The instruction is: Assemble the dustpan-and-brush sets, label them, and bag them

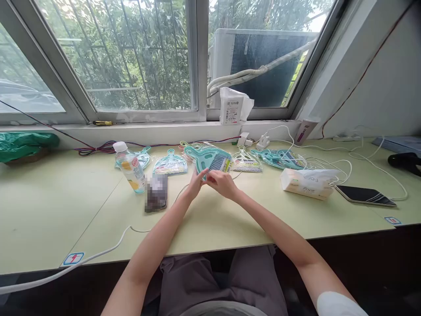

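A teal dustpan and brush set [210, 159] in clear wrapping is held up over the table, tilted, its handle toward the upper left. My left hand [196, 183] is closed on its lower left edge. Close beside it, my right hand [223, 183] has its fingers pinched at the bottom edge of the same set. More wrapped sets lie behind: a light blue one [170, 163] to the left, a pale one [245, 161] just right, and a teal pile [282, 159] farther right. Another set [144, 157] is partly hidden behind the bottle.
On the left stand a bottle [130, 169] and, near it, a phone [156, 193], partly blurred. A tissue pack [306, 184], a tablet [365, 195] and loose white cables are at right. Behind the table, a screwdriver [102, 123] lies on the window sill.
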`<state>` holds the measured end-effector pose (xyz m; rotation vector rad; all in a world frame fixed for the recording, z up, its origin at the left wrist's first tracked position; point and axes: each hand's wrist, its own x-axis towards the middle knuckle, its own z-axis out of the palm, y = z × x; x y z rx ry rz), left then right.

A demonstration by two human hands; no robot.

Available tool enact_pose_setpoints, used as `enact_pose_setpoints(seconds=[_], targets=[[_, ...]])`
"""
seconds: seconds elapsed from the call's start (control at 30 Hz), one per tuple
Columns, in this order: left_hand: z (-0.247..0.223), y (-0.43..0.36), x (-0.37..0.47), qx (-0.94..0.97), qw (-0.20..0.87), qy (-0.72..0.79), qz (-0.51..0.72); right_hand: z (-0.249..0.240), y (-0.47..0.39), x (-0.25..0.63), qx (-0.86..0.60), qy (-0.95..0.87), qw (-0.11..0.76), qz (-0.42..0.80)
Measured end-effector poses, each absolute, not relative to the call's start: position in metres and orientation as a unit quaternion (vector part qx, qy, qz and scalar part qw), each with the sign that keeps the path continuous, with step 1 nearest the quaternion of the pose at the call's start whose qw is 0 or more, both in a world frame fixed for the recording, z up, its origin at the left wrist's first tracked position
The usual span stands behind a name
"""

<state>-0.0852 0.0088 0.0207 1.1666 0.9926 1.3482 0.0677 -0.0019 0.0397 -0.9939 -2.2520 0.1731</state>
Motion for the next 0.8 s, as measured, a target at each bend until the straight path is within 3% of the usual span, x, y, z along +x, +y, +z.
enact_pose_setpoints(seconds=[0.13, 0.27, 0.33, 0.8], targets=[[0.012, 0.017, -0.087, 0.42, 0.567, 0.403, 0.583, 0.014, 0.014, 0.096, -0.448, -0.7, 0.501, 0.241], [0.003, 0.028, -0.095, 0.377, 0.596, 0.398, 0.587, 0.001, 0.032, 0.113, -0.455, -0.557, 0.466, 0.515], [0.003, 0.029, -0.095, 0.359, 0.601, 0.402, 0.591, 0.001, 0.036, 0.114, -0.44, -0.49, 0.471, 0.587], [0.007, 0.027, -0.088, 0.385, 0.656, 0.401, 0.51, 0.001, 0.037, 0.118, -0.406, -0.393, 0.526, 0.635]])
